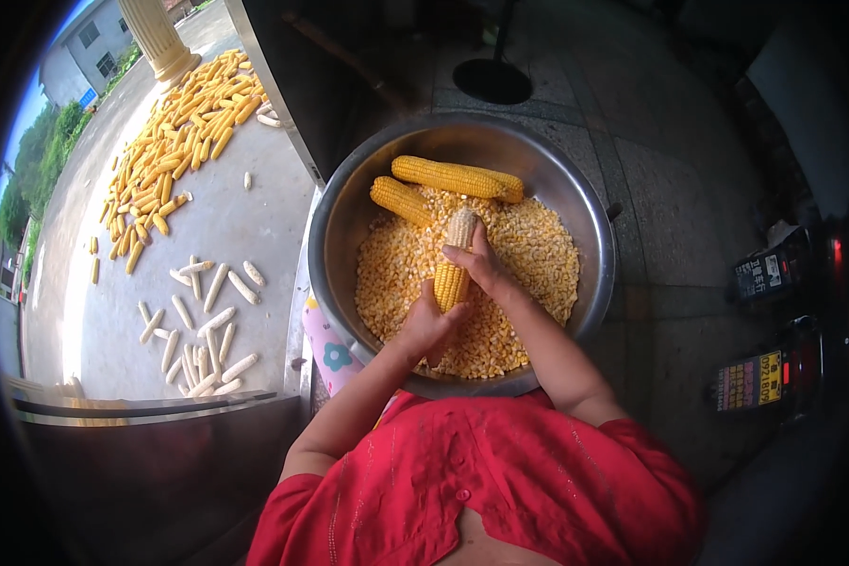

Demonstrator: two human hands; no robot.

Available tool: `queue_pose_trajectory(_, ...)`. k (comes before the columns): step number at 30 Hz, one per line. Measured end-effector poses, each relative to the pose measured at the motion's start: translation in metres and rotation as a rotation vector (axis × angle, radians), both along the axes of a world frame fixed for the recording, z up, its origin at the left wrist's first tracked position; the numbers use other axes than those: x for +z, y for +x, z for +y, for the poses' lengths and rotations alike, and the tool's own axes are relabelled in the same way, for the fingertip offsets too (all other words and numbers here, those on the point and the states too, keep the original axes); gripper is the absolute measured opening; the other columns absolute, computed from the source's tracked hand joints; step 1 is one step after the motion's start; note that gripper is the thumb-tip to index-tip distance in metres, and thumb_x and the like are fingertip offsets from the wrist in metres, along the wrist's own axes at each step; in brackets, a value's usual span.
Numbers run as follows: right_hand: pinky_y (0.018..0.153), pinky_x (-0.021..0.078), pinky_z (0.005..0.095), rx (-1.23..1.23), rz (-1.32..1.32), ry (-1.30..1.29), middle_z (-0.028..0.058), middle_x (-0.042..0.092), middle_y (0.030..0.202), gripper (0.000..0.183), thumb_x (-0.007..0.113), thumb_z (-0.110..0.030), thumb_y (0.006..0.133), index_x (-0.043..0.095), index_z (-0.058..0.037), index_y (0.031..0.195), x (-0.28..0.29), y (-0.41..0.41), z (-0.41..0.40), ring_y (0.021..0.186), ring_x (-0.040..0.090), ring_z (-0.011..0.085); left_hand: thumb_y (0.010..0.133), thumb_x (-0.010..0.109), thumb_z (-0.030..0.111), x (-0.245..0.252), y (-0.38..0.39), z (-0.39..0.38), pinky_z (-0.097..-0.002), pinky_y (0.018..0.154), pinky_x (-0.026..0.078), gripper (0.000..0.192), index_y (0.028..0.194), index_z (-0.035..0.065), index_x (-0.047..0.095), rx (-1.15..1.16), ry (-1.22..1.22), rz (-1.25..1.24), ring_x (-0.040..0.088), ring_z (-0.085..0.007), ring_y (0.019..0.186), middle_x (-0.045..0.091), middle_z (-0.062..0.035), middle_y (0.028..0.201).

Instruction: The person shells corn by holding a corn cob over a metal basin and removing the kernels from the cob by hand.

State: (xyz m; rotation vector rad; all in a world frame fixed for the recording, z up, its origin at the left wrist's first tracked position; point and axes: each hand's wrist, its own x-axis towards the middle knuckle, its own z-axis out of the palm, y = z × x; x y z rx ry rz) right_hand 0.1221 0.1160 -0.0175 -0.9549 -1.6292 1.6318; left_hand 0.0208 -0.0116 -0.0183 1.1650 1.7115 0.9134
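Note:
Both my hands hold one corn cob (451, 281) over a wide metal basin (336, 265). Its far end is stripped to pale cob, while yellow kernels still cover the near part. My left hand (430, 322) wraps the near end. Around the middle, my right hand (480, 262) grips with its thumb lying across the cob. Loose corn kernels (541, 240) fill much of the basin. Two full yellow ears (446, 175) lie side by side against the far wall, and another full ear (400, 201) rests on the kernels to their left.
Through the doorway at left, a heap of yellow corn ears (177, 145) lies on concrete, with stripped cobs (212, 325) nearer. A round black stand base (492, 80) is on the floor beyond the basin. Two parked vehicles (764, 382) with plates bearing writing stand at right.

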Motion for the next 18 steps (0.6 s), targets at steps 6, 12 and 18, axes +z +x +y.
queue_pose_trajectory(6, 0.101, 0.0290, 0.0356, 0.269, 0.526, -0.454, 0.0136, 0.039, 0.128, 0.081, 0.065, -0.018, 0.078, 0.014, -0.0069, 0.140, 0.013, 0.022, 0.009, 0.121, 0.036, 0.0259, 0.077, 0.069, 0.030, -0.007, -0.012, 0.004, -0.0290, 0.076, 0.046, 0.066, 0.126, -0.0011, 0.038, 0.008, 0.042, -0.411, 0.056, -0.0165, 0.088, 0.058, -0.0109, 0.103)
queue_pose_trajectory(12, 0.101, 0.0288, 0.0347, 0.193, 0.405, -0.319, 0.0126, 0.038, 0.129, 0.088, 0.066, -0.004, 0.072, 0.012, -0.0080, 0.141, 0.013, 0.018, 0.004, 0.119, 0.038, 0.0252, 0.079, 0.066, 0.032, -0.005, -0.011, 0.006, -0.0273, 0.073, 0.044, 0.058, 0.122, 0.0007, 0.043, -0.049, 0.043, -0.477, 0.055, -0.0142, 0.083, 0.059, -0.0082, 0.097)
queue_pose_trajectory(18, 0.102, 0.0291, 0.0348, 0.244, 0.425, -0.349, 0.0119, 0.036, 0.129, 0.091, 0.066, -0.004, 0.067, 0.012, -0.0098, 0.141, 0.026, 0.012, 0.001, 0.119, 0.037, 0.0242, 0.078, 0.066, 0.032, 0.001, -0.018, 0.007, -0.0279, 0.072, 0.044, 0.057, 0.120, 0.0003, 0.044, -0.038, 0.032, -0.651, 0.054, -0.0151, 0.082, 0.058, -0.0080, 0.096)
